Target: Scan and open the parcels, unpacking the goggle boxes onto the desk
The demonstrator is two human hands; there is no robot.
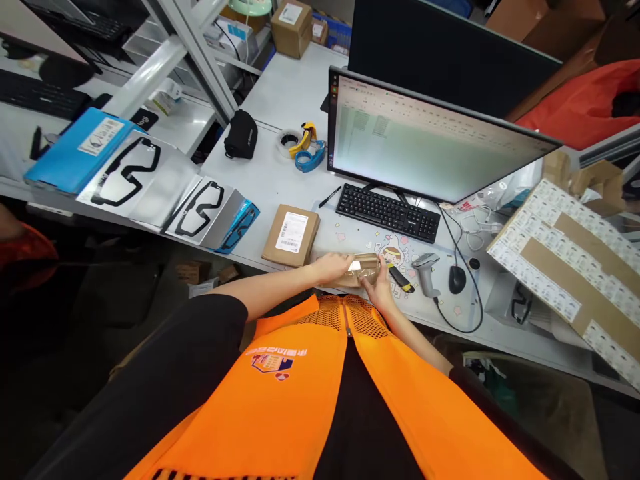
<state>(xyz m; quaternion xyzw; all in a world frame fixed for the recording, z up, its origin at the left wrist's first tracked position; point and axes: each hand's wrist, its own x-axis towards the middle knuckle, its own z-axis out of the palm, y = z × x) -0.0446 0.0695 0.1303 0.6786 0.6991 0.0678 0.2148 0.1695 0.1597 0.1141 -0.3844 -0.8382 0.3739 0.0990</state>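
Close in front of my orange vest, a small brown cardboard box (369, 265) with a white label and shiny clear wrap or tape lies at the desk's near edge. My left hand (334, 267) grips its left end, the fingers curled over the top. At the other end my right hand (379, 288) is closed round the box, thumb on the near side. Just left of my hands is a larger flat cardboard box (291, 235) with a white shipping label. A black and yellow utility knife (400, 277) lies right beside my right hand.
A keyboard (388, 213) stands below a lit monitor (430, 133). To the right are a barcode scanner (427, 273), a mouse (457, 279) and a big taped carton (575, 267). Tape dispensers (307, 148) sit behind; goggle boxes (200, 210) line the left edge.
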